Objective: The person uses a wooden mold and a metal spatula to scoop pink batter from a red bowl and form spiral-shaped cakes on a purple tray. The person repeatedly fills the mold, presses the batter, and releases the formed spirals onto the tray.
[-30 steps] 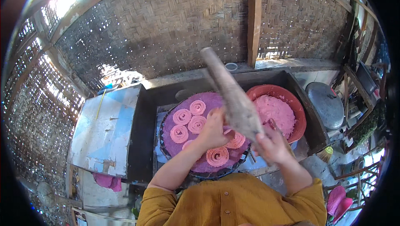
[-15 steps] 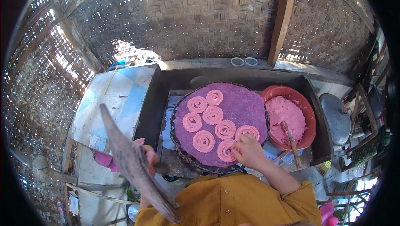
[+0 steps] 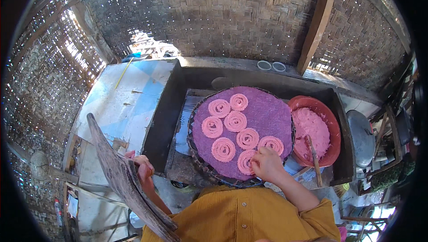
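On a round tray covered with purple cloth (image 3: 269, 112) lie several flat pink dough coils with ridged rings. My right hand (image 3: 268, 165) is over the near right part of the tray, its fingertips pinched at the edge of the nearest coil (image 3: 245, 162) and covering part of it. Away to the left of the tray, my left hand (image 3: 145, 168) grips a long, grey, weathered wooden tool (image 3: 125, 177). The tool slants from the upper left down to my shirt and hides part of the hand; its working end cannot be made out.
A red basin (image 3: 332, 139) of pink dough stands right of the tray, a wooden-handled utensil (image 3: 314, 162) leaning in it. Both sit within a dark-walled trough (image 3: 276, 75). A white-and-blue board (image 3: 125, 86) lies left, a metal lid (image 3: 360, 137) right. Two small rings (image 3: 271, 66) rest on the ledge behind.
My left hand and the wooden tool have moved left, away from the tray. My right hand stays by the nearest coil. The whole view has shifted slightly.
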Demonstrator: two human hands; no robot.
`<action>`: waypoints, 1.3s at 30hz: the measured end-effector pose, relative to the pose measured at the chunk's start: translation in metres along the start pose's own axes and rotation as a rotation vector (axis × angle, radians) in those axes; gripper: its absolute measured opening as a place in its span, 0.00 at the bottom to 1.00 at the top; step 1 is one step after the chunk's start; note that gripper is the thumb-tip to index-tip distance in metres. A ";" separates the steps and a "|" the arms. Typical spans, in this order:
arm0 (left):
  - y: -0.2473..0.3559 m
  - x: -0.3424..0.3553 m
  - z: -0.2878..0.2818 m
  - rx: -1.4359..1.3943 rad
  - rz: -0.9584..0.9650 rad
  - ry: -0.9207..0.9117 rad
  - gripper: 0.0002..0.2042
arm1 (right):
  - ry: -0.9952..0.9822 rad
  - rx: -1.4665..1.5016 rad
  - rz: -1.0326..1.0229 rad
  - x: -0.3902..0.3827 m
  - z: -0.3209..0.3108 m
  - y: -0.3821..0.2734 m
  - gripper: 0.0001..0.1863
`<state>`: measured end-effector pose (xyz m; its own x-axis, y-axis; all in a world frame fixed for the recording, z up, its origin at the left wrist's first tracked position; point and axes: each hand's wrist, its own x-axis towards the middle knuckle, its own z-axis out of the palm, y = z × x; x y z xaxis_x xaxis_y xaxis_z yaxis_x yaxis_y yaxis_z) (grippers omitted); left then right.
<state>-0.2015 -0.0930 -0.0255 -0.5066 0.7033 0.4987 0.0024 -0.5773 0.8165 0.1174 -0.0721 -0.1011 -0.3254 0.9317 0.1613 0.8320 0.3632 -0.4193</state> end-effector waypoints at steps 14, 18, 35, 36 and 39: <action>-0.013 0.003 0.005 -0.072 0.006 0.005 0.19 | -0.074 0.133 0.010 0.000 0.001 0.005 0.07; -0.011 0.004 0.011 -0.055 -0.023 -0.005 0.18 | -0.116 0.233 0.042 0.001 -0.001 0.002 0.07; -0.012 0.004 0.008 -0.065 0.018 -0.023 0.23 | 0.410 0.047 0.457 -0.012 -0.055 0.068 0.10; -0.014 0.006 0.006 -0.171 -0.024 -0.035 0.25 | 0.459 0.016 0.473 -0.015 -0.056 0.078 0.11; -0.018 0.009 0.001 -0.328 -0.083 -0.076 0.30 | 0.566 -0.131 0.411 -0.023 -0.034 0.129 0.15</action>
<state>-0.2057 -0.0759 -0.0352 -0.4273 0.7755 0.4648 -0.3195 -0.6105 0.7247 0.2469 -0.0466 -0.1287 0.2800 0.8383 0.4677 0.8961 -0.0535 -0.4407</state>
